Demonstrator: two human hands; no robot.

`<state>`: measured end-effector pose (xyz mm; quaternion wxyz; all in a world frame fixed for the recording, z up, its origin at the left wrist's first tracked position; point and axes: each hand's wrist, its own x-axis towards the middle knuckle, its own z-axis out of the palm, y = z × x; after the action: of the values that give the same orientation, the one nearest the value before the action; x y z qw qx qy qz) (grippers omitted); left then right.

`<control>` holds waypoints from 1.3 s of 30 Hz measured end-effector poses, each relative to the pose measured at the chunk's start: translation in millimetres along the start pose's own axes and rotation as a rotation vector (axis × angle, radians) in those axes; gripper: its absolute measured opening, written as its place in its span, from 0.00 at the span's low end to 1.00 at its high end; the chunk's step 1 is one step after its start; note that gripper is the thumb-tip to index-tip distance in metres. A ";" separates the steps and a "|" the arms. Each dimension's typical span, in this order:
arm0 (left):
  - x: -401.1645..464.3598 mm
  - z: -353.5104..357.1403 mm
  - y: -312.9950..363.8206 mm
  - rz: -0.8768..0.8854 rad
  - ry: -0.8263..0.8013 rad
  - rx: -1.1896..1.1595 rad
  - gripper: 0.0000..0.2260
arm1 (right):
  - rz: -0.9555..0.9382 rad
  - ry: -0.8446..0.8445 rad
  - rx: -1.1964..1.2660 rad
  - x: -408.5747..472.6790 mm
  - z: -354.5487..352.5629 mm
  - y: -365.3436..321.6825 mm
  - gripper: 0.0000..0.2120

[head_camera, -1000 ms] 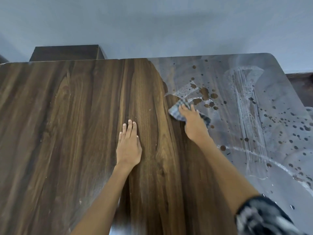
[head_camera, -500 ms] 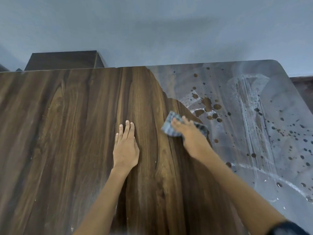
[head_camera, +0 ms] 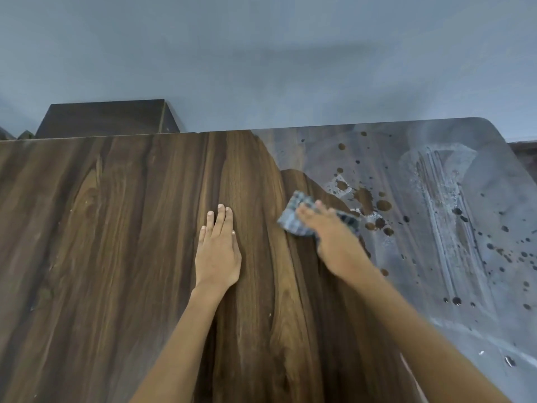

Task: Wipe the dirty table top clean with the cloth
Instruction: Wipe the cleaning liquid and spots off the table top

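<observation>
My right hand (head_camera: 334, 242) lies fingers-straight on the blue checked cloth (head_camera: 293, 219), pressing it flat to the wooden worktop (head_camera: 116, 242) right where bare brown grain meets the grey film — nothing gripped. My left hand (head_camera: 218, 257) rests palm-down just beside it, fingers straight and together, holding nothing. Past the cloth, dark splatters (head_camera: 377, 205) dot the grey film — a dark cabinet (head_camera: 107, 119) stands behind the far edge.
</observation>
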<state>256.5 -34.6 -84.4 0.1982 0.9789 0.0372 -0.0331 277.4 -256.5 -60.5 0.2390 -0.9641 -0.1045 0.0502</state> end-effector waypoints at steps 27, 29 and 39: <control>83.5 -0.8 8.9 0.069 0.050 0.052 0.20 | 0.004 -0.068 0.011 152.4 16.0 -50.2 0.35; 83.2 2.6 7.8 0.069 0.085 0.069 0.20 | -0.050 -0.073 0.003 126.1 18.0 -32.0 0.33; 83.3 8.1 9.6 0.031 0.141 0.068 0.20 | 0.093 0.022 0.019 218.6 1.5 -47.1 0.29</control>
<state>339.9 -41.7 -94.7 0.1623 0.9854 0.0350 0.0376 481.5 -165.8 -49.8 0.2467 -0.9661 -0.0562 0.0518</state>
